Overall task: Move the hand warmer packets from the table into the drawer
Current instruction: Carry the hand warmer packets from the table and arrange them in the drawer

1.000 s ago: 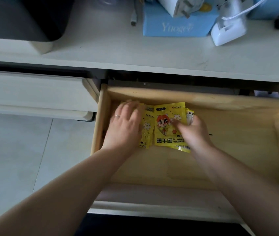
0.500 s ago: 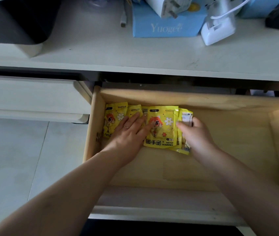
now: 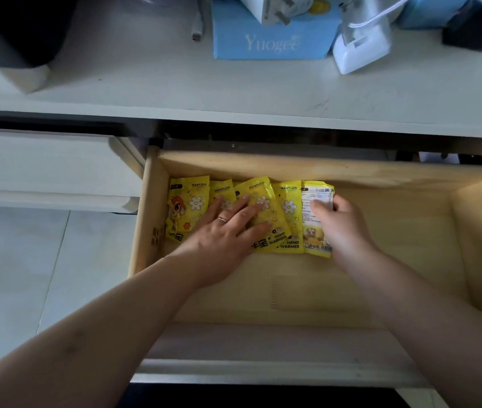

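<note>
The yellow hand warmer packets (image 3: 263,214) lie in a row at the back left of the open wooden drawer (image 3: 410,231), with the left hand (image 3: 228,228) pressed flat and spread wide on them and the right hand (image 3: 341,220) pinching the packet at the right end of the row. The packets overlap and look slippery, so a push could make them slide or bunch up against the drawer's left wall. I can read "MANYIJIA" and "HAND WARMER" on the packets, and "Yuogee" on the blue box (image 3: 272,39) on the table (image 3: 145,83) behind the drawer.

Left hand (image 3: 228,228) flat, fingers spread; right hand (image 3: 341,222) curled.
</note>
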Motion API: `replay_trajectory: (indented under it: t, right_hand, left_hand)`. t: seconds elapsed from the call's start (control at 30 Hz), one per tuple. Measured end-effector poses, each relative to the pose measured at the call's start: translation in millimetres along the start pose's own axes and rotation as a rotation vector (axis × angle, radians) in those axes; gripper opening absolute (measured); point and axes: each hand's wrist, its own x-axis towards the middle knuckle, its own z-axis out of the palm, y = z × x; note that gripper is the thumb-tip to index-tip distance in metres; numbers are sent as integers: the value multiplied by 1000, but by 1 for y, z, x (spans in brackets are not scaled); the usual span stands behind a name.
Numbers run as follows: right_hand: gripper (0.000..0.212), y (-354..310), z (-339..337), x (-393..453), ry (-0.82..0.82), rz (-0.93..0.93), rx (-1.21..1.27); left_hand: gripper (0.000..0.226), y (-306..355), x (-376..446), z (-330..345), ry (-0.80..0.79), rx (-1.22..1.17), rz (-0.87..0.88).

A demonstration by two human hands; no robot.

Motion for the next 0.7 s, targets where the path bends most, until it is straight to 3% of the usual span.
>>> replay_trajectory:
  t: [0.1, 0.27, 0.43, 0.53, 0.7]
  right_hand:
    - [26, 0, -1, 3, 5, -7, -10]
    - [5, 2, 2, 3, 17, -10, 2]
    - [22, 7, -11, 9, 31, -154, -174]
    - [34, 7, -14, 16, 8, -204, -226]
    - [31, 3, -5, 23, 39, -252, -302]
  left_hand:
    - [52, -6, -1, 1, 76, 7, 38]
    - [73, 15, 8, -1, 99, 29, 144]
    - [65, 34, 24, 0, 43, -47, 35]
    - [59, 39, 28, 3, 110, -97, -12]
    - [57, 39, 31, 7, 211, -144, -53]
